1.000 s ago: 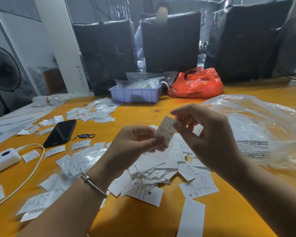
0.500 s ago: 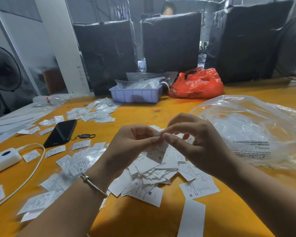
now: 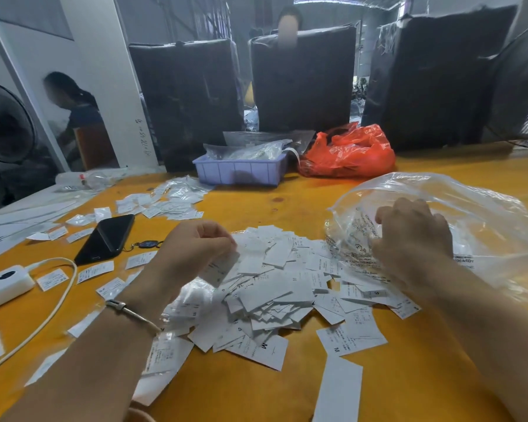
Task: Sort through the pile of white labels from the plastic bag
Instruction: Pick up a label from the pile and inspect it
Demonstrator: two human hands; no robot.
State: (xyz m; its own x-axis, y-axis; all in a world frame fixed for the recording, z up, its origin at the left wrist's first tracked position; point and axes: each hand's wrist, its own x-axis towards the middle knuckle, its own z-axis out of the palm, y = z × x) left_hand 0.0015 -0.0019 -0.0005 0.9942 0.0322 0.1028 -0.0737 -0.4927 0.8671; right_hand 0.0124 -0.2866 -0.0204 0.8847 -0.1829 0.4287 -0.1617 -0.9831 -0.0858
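Note:
A pile of white labels (image 3: 275,281), some printed S or M, lies on the orange table (image 3: 287,208) in front of me. My left hand (image 3: 192,251) hovers over the pile's left side and pinches one white label (image 3: 221,268) that hangs down from its fingertips. To the right lies the crumpled clear plastic bag (image 3: 457,214). My right hand (image 3: 412,239) lies on the bag's near left part, its fingers curled into the film by the printed text. Loose labels spread under that hand and toward my wrist.
A black phone (image 3: 105,239) with a key fob (image 3: 147,245), a white power bank (image 3: 3,283) and its cable (image 3: 58,303) lie left. More labels in clear sleeves (image 3: 165,202) are scattered there. A purple tray (image 3: 241,172) and a red bag (image 3: 348,153) stand behind.
My hands have parted: the right hand let go of the label and moved right onto the plastic bag. The left hand keeps a label and has lowered slightly. A person now shows at far left.

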